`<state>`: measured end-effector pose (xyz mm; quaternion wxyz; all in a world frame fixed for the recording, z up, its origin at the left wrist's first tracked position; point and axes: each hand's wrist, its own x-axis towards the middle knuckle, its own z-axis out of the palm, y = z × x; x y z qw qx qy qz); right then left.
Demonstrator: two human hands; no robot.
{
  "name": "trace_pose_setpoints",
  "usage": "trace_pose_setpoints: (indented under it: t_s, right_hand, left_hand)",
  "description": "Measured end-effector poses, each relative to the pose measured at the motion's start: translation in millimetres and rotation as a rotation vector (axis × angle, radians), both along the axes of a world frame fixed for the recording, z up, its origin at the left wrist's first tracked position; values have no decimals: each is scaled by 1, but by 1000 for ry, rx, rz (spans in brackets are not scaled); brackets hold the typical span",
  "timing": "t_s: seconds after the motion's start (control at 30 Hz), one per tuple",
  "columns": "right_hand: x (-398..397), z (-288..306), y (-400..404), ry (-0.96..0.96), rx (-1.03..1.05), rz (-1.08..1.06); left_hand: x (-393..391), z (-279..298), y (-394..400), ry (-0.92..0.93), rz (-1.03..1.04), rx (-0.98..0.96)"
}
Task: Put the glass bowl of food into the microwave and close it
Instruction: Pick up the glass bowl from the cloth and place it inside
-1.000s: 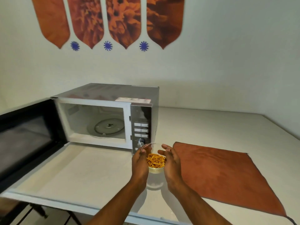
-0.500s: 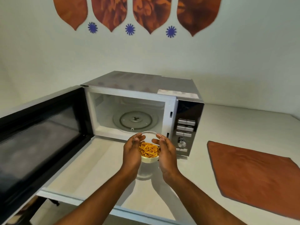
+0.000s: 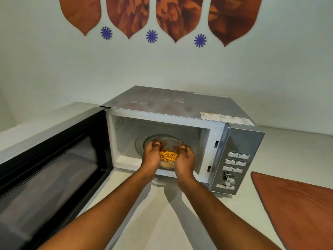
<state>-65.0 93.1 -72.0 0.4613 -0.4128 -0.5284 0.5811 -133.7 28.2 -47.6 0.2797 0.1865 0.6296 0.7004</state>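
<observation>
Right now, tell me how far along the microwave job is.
Done: the microwave door stands wide open. In hand: left hand and right hand hold the glass bowl at the cavity opening, not yet set on the turntable. Left: set it down, release, shut the door.

The scene was evenly and softly lit, fairly bright, with no hard glare. 2 faint forearm shadows fell on the pale countertop (image 3: 158,219) below the arms. The microwave (image 3: 180,105) top carried a dull sheen, and its open door (image 3: 54,170) glass showed a muted grey reflection. Wide-angle distortion bowed the door and counter edges toward the frame's borders. The wall decorations (image 3: 160,17) looked soft and slightly blurred, and the whole picture appeared compressed.
</observation>
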Motion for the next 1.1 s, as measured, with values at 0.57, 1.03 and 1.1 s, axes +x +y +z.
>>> trace_pose_setpoints:
  t_s: [0.57, 1.03, 1.1]
  right_hand:
    - [-66, 4, 60, -109, -10, -61]
    - [-78, -5, 84, -71, -46, 105]
    - [-77, -8, 87, -81, -64, 112]
  left_hand:
    - [-44, -18, 24, -26, 166, -19]
    - [-78, -15, 50, -192, 123, 15]
    - [-79, -14, 52, -173, 102, 8]
